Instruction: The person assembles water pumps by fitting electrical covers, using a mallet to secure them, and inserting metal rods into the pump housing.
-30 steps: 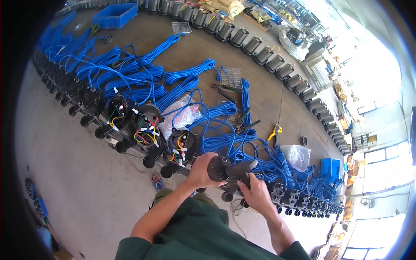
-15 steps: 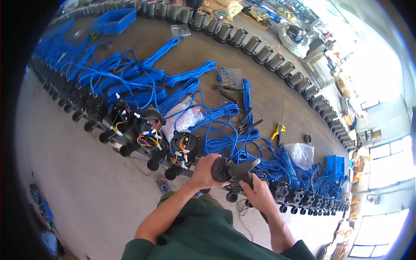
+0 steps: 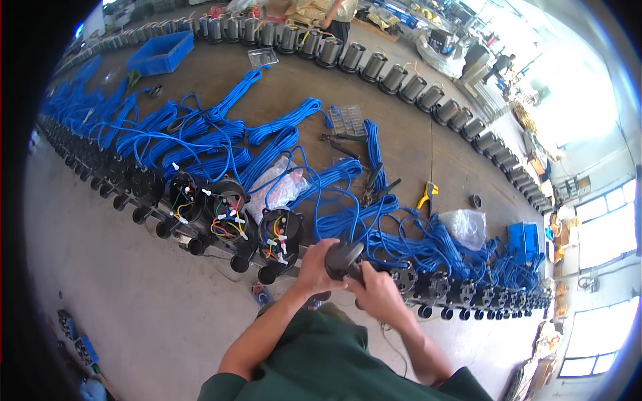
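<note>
My left hand (image 3: pixel 314 271) is closed round the side of a black round housing (image 3: pixel 333 262) at the front edge of the table. In my right hand (image 3: pixel 378 291) is the handle of a dark tool (image 3: pixel 349 257). Its thick head covers part of the housing, and its exact kind cannot be made out. Just left of my hands stands an open black housing (image 3: pixel 279 235) with coloured wires and white connectors. Another wired housing (image 3: pixel 227 217) is beside it. Right of my hands the row continues with black housings (image 3: pixel 436 286).
Coiled blue cables (image 3: pixel 361 217) cover much of the brown table (image 3: pixel 394 144). A bag of small white parts (image 3: pixel 463 227), yellow-handled pliers (image 3: pixel 428 195) and a blue crate (image 3: pixel 160 53) lie there. Metal cylinders (image 3: pixel 372 67) line the far edge, where a person (image 3: pixel 338 20) stands.
The dark tool has tipped down over the housing, and my right hand has come left toward my left hand. The view has shifted slightly; a person now shows beyond the table.
</note>
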The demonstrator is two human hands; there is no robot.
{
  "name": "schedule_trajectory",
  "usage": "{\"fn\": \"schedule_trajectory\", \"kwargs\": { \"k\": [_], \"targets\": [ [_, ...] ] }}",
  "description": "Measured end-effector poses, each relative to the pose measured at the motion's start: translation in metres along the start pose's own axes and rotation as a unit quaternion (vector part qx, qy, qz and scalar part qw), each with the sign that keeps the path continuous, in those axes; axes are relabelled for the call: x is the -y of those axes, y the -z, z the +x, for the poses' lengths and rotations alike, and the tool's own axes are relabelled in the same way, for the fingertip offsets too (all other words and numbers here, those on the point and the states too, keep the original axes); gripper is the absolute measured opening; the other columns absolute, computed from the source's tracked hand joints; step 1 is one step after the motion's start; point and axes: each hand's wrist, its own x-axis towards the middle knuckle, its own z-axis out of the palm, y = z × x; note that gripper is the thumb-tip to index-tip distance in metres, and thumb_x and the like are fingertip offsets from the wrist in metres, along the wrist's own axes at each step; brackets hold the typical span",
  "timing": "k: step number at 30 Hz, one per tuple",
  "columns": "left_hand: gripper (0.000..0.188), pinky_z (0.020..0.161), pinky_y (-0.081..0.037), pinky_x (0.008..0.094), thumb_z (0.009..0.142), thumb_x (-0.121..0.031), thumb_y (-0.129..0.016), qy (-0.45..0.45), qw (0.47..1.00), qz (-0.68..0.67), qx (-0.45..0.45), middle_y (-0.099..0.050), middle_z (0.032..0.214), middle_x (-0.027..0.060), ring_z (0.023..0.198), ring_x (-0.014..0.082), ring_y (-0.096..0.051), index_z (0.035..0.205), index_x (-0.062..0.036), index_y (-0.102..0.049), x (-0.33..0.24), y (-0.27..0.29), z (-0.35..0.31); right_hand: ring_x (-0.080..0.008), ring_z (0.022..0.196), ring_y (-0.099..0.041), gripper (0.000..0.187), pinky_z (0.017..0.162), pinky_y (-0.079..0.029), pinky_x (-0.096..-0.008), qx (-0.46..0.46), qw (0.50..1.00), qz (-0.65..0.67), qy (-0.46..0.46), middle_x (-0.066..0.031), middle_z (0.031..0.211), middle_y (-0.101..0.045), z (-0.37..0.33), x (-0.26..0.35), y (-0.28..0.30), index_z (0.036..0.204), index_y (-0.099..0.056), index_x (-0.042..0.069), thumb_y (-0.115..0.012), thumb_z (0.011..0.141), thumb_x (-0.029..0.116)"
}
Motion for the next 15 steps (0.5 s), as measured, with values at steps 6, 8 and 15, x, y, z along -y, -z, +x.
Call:
{"fn": "schedule_trajectory", "kwargs": {
  "k": [6, 8, 15],
  "targets": [
    [0.095, 0.095, -0.046, 0.0455, 0.053, -0.043, -0.096, 0.013, 1.0, 0.016, -0.009, -0.064, 0.12, 0.011, 0.107, 0.0358, -0.062, 0.131, -0.0099, -0.054, 0.001, 0.007, -0.008, -0.0434, 0.064, -0.066, 0.018, 0.057, -0.05, -0.0455, -0.116, 0.984, 0.133, 0.028, -0.0233, 0.074, -0.067, -0.027, 0.052, 0.082, 0.101, -0.062, -0.003, -0.069, 0.096, 0.013],
    [0.094, 0.094, -0.046, 0.0454, 0.053, -0.043, -0.096, 0.006, 1.0, 0.018, -0.007, -0.064, 0.119, 0.0101, 0.106, 0.0354, -0.062, 0.131, -0.01, -0.054, 0.001, 0.005, -0.007, -0.0427, 0.062, -0.066, 0.019, 0.054, -0.05, -0.0464, -0.174, 0.978, 0.094, 0.068, -0.0236, 0.071, -0.067, -0.029, 0.031, 0.067, 0.097, -0.059, -0.003, -0.069, 0.096, 0.013],
    [0.094, 0.093, -0.047, 0.0453, 0.053, -0.041, -0.097, -0.001, 1.0, 0.022, -0.001, -0.064, 0.117, 0.0109, 0.104, 0.036, -0.062, 0.13, -0.0092, -0.054, -0.007, 0.001, 0.003, -0.0495, 0.069, -0.066, 0.029, 0.061, -0.051, -0.056, -0.04, 0.999, 0.002, -0.01, -0.0281, 0.073, -0.066, -0.017, -0.025, 0.027, 0.098, -0.054, -0.001, -0.065, 0.099, 0.025]
  ]
}}
